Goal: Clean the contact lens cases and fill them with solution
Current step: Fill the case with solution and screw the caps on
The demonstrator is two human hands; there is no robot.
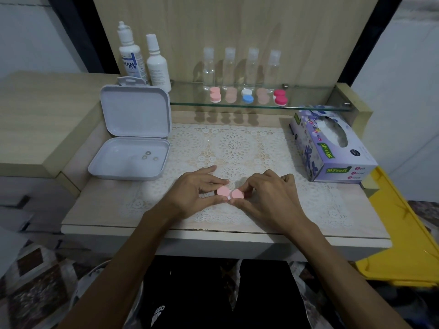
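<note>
A pink contact lens case (230, 193) with two round caps lies low over the lace mat (237, 148) at the front of the table. My left hand (194, 191) pinches its left cap and my right hand (266, 195) pinches its right cap. Several more lens cases stand in a row on the glass shelf (308, 108): a pink one (215, 95), two pale ones, a blue and white one (247, 96) and a magenta one (280, 97). Two white solution bottles (142, 58) stand at the shelf's left end.
An open white plastic box (133, 138) with small rings inside sits at the left of the mat. A tissue box (330, 148) lies at the right. Several clear small bottles (241, 65) stand behind the cases. A yellow object (403, 233) lies beyond the table's right edge.
</note>
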